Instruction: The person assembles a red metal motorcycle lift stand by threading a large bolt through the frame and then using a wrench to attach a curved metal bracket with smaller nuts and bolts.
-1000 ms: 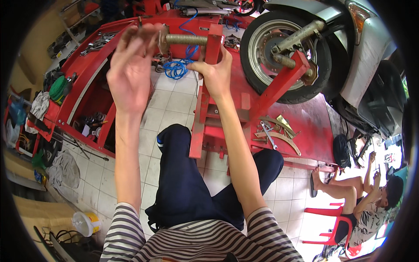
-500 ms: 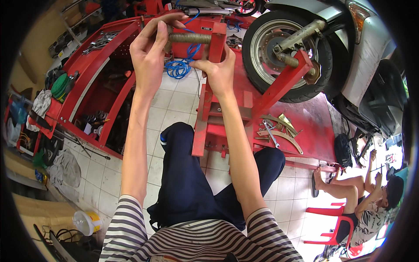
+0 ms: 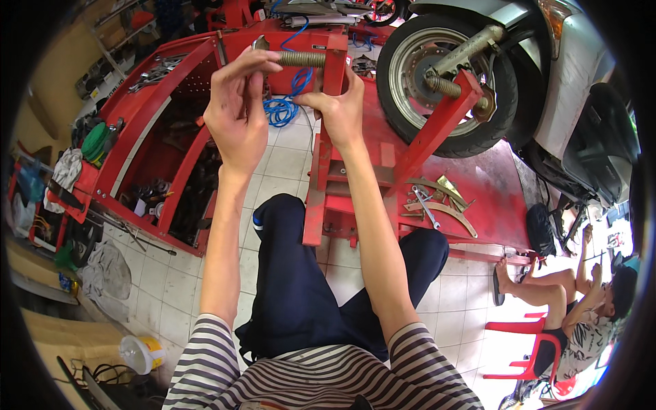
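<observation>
A coarse threaded rod runs level out of the top of an upright red metal post. My left hand is at the rod's left end, its fingers curled around it. A metal knob on that end shows just above my fingers. My right hand clasps the post below the rod, thumb on its left side and fingers on its right. To the right, a second red arm of the clamp carries a similar threaded rod beside the scooter's front wheel.
A spanner and curved metal pieces lie on the red lift platform. Left stands a red tool cabinet; a blue hose lies coiled beyond. Another person sits on a red chair at the lower right.
My left hand has rolled over at the rod's end, its fingers now lying across the rod and the knob showing above them. My right hand keeps its hold on the post.
</observation>
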Tool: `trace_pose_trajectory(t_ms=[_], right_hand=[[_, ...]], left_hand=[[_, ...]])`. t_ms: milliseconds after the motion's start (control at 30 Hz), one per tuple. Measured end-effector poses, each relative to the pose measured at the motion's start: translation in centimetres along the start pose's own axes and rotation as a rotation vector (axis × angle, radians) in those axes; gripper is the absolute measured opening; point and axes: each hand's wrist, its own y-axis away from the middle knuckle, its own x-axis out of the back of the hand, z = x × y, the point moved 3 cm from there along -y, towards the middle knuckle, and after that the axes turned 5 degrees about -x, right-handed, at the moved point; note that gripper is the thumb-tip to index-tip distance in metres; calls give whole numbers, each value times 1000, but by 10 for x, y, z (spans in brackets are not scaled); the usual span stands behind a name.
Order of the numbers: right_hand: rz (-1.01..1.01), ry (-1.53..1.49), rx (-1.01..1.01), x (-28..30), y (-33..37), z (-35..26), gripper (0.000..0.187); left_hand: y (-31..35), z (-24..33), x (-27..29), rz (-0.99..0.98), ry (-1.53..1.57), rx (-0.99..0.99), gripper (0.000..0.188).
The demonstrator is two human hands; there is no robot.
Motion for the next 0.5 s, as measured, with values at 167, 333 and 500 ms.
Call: trace_pose_trajectory(t_ms=[167, 333, 500], right_hand=[[4, -7, 7, -2, -1, 2, 40], [1, -4, -32, 0, 1, 1, 39], [12, 26, 24, 1, -1, 3, 36]], left_hand=[[3, 1, 2, 13, 37, 1, 28], [-10, 11, 10, 263, -102, 118, 27], [-36, -15, 17, -399, -489, 900, 82]])
